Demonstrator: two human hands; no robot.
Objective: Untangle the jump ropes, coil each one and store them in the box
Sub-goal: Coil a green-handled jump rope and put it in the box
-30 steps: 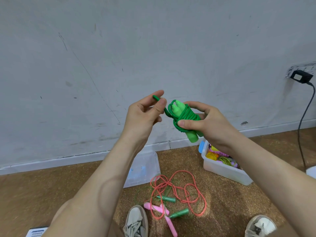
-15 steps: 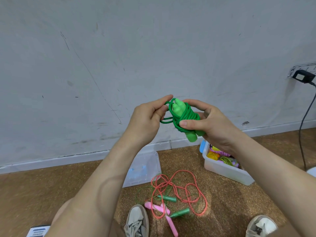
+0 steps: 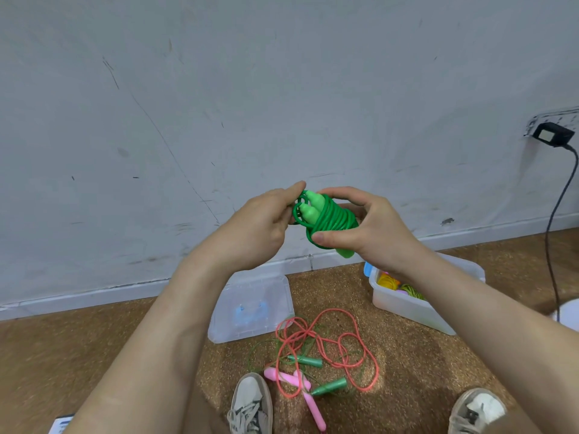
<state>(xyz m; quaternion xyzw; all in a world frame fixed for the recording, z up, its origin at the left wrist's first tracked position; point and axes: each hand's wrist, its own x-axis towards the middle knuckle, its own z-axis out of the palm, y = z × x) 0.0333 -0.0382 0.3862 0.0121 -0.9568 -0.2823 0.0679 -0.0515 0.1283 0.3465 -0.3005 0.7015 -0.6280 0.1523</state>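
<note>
A green jump rope (image 3: 326, 219) is wound in tight coils round its two light green handles, held up in front of the wall. My right hand (image 3: 366, 230) grips the bundle, thumb across its front. My left hand (image 3: 266, 223) pinches the rope's loose end at the bundle's upper left. On the floor below lies a tangle: an orange-red rope (image 3: 332, 346) with pink handles (image 3: 289, 379) and a thin green rope with dark green handles (image 3: 329, 386). The clear storage box (image 3: 407, 308) stands at the right with coiled ropes inside, partly hidden by my right forearm.
The box's clear lid (image 3: 250, 305) lies on the cork floor left of the tangle, near the wall's skirting. A black power adapter (image 3: 553, 134) and its cable (image 3: 551, 233) hang at the far right. My two shoes (image 3: 250, 405) show at the bottom edge.
My left hand has moved in to the bundle, bringing the rope's loose end from a stretched-out position to the coil's top left. The right hand kept hold of the bundle and lowered slightly.
</note>
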